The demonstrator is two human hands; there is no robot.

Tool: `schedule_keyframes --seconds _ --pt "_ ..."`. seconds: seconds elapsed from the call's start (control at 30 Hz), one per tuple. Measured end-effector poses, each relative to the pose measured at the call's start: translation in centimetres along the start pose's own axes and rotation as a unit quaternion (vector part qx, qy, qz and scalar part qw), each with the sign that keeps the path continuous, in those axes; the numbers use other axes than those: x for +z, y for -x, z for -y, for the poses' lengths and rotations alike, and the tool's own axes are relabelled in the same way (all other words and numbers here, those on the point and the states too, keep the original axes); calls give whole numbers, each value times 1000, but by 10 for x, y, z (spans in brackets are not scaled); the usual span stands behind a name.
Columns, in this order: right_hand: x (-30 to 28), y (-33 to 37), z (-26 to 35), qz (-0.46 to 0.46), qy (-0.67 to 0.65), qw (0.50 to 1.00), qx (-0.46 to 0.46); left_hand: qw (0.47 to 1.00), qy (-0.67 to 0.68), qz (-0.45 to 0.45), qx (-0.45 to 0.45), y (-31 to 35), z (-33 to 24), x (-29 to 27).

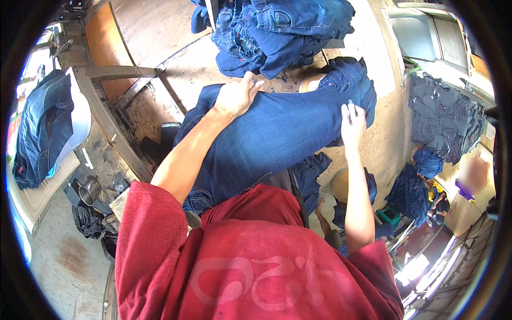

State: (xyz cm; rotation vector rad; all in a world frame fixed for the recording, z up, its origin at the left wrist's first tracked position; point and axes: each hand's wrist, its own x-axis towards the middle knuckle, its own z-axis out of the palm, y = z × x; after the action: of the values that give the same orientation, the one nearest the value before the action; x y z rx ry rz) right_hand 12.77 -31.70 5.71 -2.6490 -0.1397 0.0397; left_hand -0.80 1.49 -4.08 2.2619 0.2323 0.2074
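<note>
A pair of dark blue jeans (266,125) lies stretched across my lap and the work surface, one leg reaching to the right. My left hand (237,97) grips its far edge, thumb and fingers closed on the denim. Over the right part of the leg is my right hand (353,127), its fingers drawn together. A small dark tip shows at those fingertips; what they hold, if anything, I cannot make out. Bunched denim (352,77) lies just beyond that hand, partly covering a round tan object (311,82).
A pile of blue jeans with elastic waists (282,32) sits ahead. More denim (42,128) hangs at the left near a metal cup (89,190). Dark grey garments (445,117) are stacked at the right, near another person (473,173). A wooden frame (114,117) stands left.
</note>
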Motion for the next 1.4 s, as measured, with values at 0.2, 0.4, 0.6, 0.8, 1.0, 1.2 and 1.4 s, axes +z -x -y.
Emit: schedule_keyframes --seconds 0.2,0.4,0.6,0.8,1.0,1.2,1.4 --pt "3 141 129 200 -89 939 -266 999 -27 -10 -43 5 2 9" --pt "32 167 161 110 -37 940 -322 999 -24 -29 -33 4 -2 6" --pt "33 171 153 156 -4 931 -330 998 -29 -1 -63 6 1 8" --pt "-10 190 132 180 -13 932 -315 996 -26 1 -82 6 1 10" --pt "30 174 144 169 -7 935 -313 996 -23 31 -85 5 0 8" --pt "-4 191 137 177 10 932 -316 996 -33 23 -80 4 0 7" --pt "13 178 138 141 -56 938 -312 994 -40 33 -91 4 -4 3"
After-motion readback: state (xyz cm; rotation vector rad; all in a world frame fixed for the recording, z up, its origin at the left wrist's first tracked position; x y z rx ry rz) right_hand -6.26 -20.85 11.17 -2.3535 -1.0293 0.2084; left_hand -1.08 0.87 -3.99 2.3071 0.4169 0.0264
